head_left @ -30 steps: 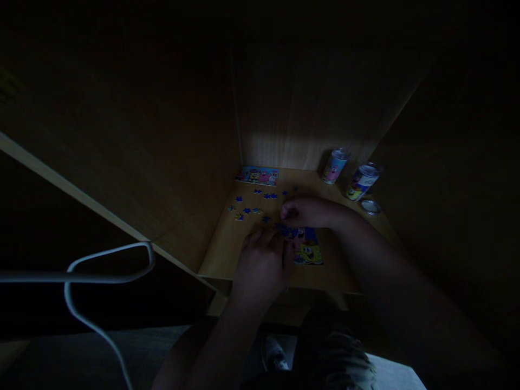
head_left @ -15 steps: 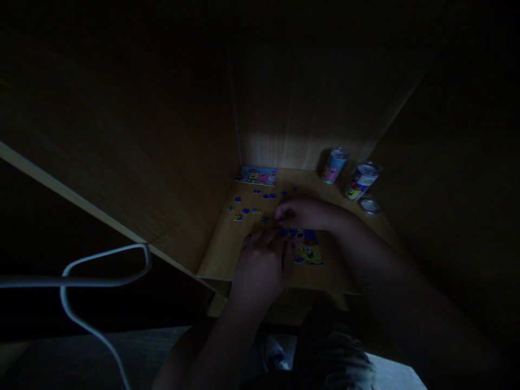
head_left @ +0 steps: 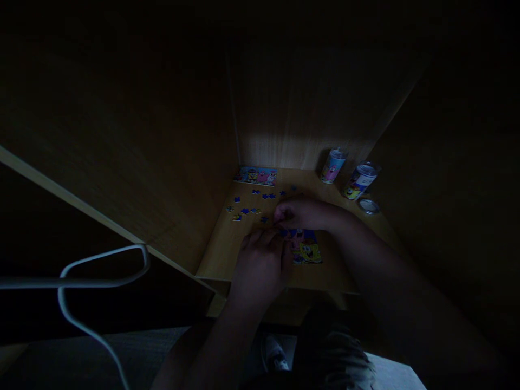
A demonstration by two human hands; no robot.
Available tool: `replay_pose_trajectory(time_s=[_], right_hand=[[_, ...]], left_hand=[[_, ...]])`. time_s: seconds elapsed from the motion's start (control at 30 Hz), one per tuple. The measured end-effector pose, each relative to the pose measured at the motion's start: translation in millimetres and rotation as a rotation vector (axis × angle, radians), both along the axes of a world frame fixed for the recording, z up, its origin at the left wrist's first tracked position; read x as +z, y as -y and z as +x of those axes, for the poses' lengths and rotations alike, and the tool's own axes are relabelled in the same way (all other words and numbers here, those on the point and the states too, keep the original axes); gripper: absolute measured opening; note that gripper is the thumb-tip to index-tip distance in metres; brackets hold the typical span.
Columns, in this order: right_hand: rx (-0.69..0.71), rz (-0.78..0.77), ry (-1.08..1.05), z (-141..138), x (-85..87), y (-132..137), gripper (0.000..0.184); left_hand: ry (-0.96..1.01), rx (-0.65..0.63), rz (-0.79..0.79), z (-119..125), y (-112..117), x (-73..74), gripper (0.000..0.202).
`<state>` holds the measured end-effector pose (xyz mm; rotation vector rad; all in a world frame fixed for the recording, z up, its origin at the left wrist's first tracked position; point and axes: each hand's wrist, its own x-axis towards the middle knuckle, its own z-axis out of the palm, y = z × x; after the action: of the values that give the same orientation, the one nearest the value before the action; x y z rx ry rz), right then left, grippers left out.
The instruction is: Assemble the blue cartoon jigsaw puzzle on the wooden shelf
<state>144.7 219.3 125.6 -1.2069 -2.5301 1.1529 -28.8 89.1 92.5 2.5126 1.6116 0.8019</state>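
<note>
A partly joined cartoon jigsaw [head_left: 306, 248] lies on the small wooden desk [head_left: 325, 276]. My left hand [head_left: 260, 265] rests on the desk at the puzzle's left edge, fingers curled with the tips touching the desk. My right hand [head_left: 300, 212] hovers just behind the puzzle's top left corner, fingers pinched together; what they hold is too dark to make out. Several loose blue puzzle pieces [head_left: 252, 203] are scattered behind and left of my hands.
A printed picture card [head_left: 255, 175] lies at the back of the desk. Two decorated cans [head_left: 333, 165] [head_left: 359, 181] and a round lid [head_left: 369, 206] stand at the back right. Wooden walls close the desk in. A white cable [head_left: 93, 271] loops at left.
My right hand has slid a little to the left, toward the puzzle's top left corner. My left hand has hardly moved.
</note>
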Motion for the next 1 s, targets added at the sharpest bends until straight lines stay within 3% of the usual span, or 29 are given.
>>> replay_pose_trajectory(time_s=[0.33, 0.5, 0.63, 0.8, 1.0], right_hand=[[0.024, 0.05, -0.031, 12.2, 0.1, -6.7, 0.016], [0.051, -0.031, -0.02, 19.7, 1.7, -9.5, 0.021], [0.063, -0.07, -0.031, 20.8, -0.8, -11.2, 0.022], [0.069, -0.119, -0.042, 16.1, -3.3, -10.0, 0.023], [0.079, -0.133, -0.035, 13.1, -1.9, -6.5, 0.019]], left_hand=[[0.045, -0.003, -0.021, 0.1, 0.0, -0.6, 0.011], [0.225, -0.064, -0.017, -6.7, -3.4, 0.8, 0.009], [0.309, 0.017, 0.009, -14.0, -7.8, 1.1, 0.014], [0.165, 0.175, 0.022, -10.5, -7.5, 0.6, 0.016], [0.044, 0.219, 0.01, -5.5, -4.9, 0.9, 0.02]])
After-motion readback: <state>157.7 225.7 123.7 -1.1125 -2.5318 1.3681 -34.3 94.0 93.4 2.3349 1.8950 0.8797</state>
